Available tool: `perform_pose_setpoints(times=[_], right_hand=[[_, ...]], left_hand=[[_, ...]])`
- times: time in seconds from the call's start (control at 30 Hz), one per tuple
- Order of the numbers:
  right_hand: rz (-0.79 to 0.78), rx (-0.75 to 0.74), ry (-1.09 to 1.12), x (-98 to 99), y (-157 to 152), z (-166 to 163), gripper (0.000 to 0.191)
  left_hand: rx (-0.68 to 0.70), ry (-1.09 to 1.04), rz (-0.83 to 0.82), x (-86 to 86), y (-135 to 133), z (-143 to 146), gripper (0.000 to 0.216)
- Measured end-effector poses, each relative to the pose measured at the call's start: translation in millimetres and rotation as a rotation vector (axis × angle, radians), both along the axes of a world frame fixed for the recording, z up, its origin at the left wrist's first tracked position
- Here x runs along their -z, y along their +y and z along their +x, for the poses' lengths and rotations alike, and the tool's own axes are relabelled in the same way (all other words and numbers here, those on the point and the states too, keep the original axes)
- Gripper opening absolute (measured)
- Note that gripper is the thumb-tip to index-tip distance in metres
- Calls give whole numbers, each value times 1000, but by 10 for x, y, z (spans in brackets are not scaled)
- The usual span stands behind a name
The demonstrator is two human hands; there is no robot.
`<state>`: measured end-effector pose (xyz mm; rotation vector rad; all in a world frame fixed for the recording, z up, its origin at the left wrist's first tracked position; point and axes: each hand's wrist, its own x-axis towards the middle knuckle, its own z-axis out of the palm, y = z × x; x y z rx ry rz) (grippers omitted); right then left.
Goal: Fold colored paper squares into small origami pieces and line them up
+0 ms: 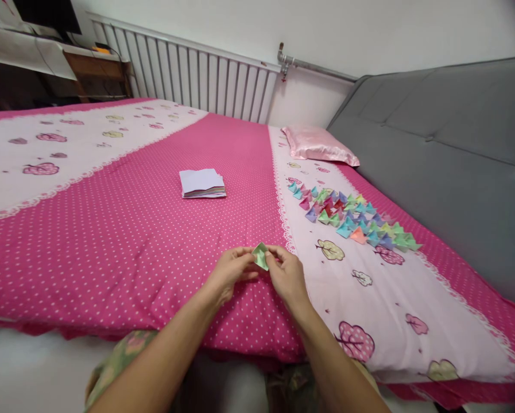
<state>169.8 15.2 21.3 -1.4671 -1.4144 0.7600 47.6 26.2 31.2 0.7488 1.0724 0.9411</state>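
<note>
A small light-green folded paper boat (261,256) is held between both hands, just above the near edge of the bed. My left hand (232,271) pinches its left side between thumb and fingers. On the opposite side, the thumb and fingers of my right hand (286,273) grip it too. Parts of the paper are covered by my fingertips. To the right, several rows of folded paper boats (347,215) in many colours stand on the bedspread. Beyond my hands lies a stack of paper sheets (202,183) with a white sheet on top.
A pink polka-dot bedspread (154,246) with white printed bands covers the bed. The pink pillow (320,144) rests near the grey padded headboard (446,132). Along the wall runs a white radiator (188,66); a desk (93,67) with a dark monitor (50,14) stands at far left.
</note>
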Motion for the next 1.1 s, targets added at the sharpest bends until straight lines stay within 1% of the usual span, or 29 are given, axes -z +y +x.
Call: perform_pose_setpoints(times=[0.07,0.23,0.37,0.57,0.77,0.9,1.1], right_hand=[[1,-3,-7,0,16,24,26],[-12,-57,-77,-26,27,53,33],[-28,-77,-80,-43,20,54,41],[-5,-90,27,-29,9,37,37],[-20,-128,97,-34,-9,-3,39],[15,-93,41,-24,0,19,31],[66,-83,-106,-13,9,52,37]], left_hand=[[-1,-42,-30,-18,-8,-4,10],[16,-130,-91,-27,8,-18,23],[-22,-154,-129,-21,31,-28,28],[-152,-244,-130,-24,38,-40,21],[-192,-311,-136,-34,49,-29,17],[-197,-293,-146,-9,48,-31,20],[-195,-270,-154,10,55,-35,23]])
